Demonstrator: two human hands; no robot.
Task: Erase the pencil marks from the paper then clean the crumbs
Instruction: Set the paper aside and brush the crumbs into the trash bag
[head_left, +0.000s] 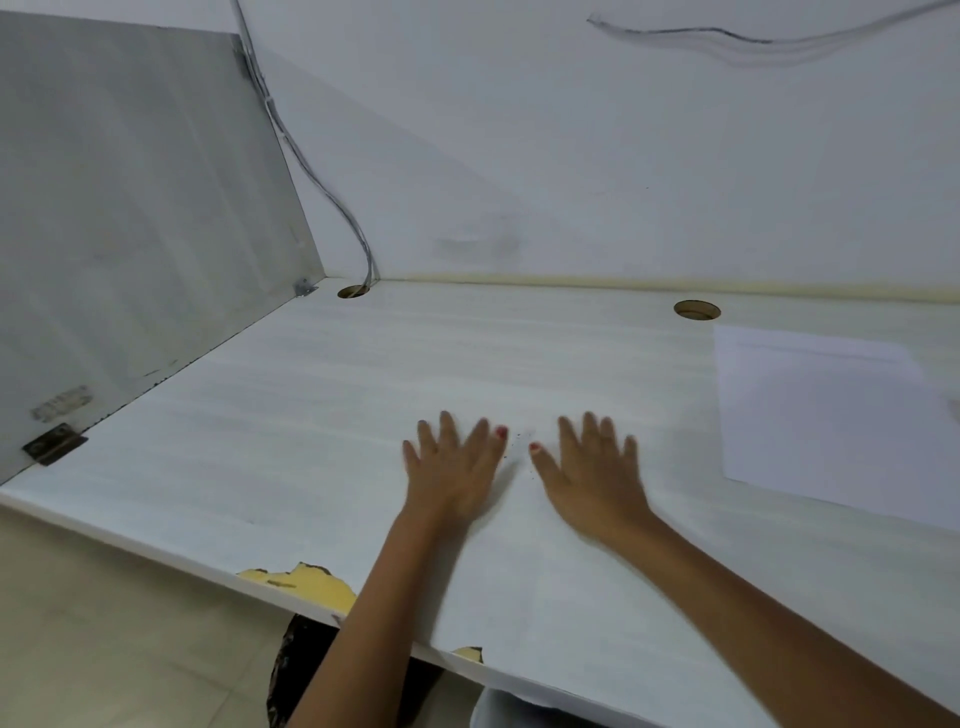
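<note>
Both hands flat on the desk (311, 395) mid-frame, left hand (451, 467) and right hand (592, 470) fingers spread, holding nothing, dark crumbs (514, 449) between thumbs, paper (826, 415) at right edge.

An office cubicle: white desk (363, 389), side partition (130, 208), cable holes (696, 310).

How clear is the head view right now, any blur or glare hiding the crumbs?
Head view: the left hand and right hand are motion-blurred, most at the fingers; a few dark crumbs between the thumbs can be made out; light is soft and even, no glare on the desk, only faint shadows beside the hands; the wide-angle lens bends the desk's edges.
</note>
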